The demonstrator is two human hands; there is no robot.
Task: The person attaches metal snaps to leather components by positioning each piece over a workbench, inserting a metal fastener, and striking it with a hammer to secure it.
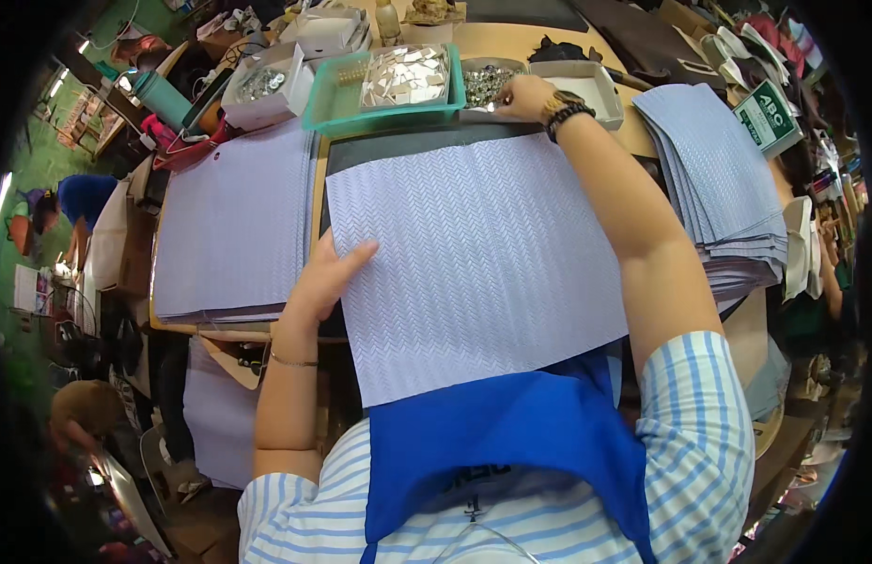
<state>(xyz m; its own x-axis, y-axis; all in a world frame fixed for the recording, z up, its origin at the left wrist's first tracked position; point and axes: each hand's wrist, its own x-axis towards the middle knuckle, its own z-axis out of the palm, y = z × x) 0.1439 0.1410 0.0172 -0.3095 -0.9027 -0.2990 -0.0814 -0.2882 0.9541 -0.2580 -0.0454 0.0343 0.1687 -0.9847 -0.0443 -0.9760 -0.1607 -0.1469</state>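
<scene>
A lavender sheet with an embossed herringbone pattern [474,254] lies slanted in front of me, its near edge by my blue apron. My left hand [331,277] grips its left edge, thumb on top and fingers hidden underneath. At the far side, my right hand [527,98] reaches over a small box of shiny metal pieces [486,83]. Its fingers are bent together at the box's right part; whatever they pinch is too small to make out. Left of that box stands a green plastic tray [334,115] with a box of small pale rectangular pieces [405,77] in it.
Stacks of similar sheets lie on the left [234,226] and on the right [713,164]. An open white box [579,86] sits beyond my right wrist. Another white box with metal parts [265,86] and a teal tumbler [163,99] stand at the far left. A person [84,202] bends over farther left.
</scene>
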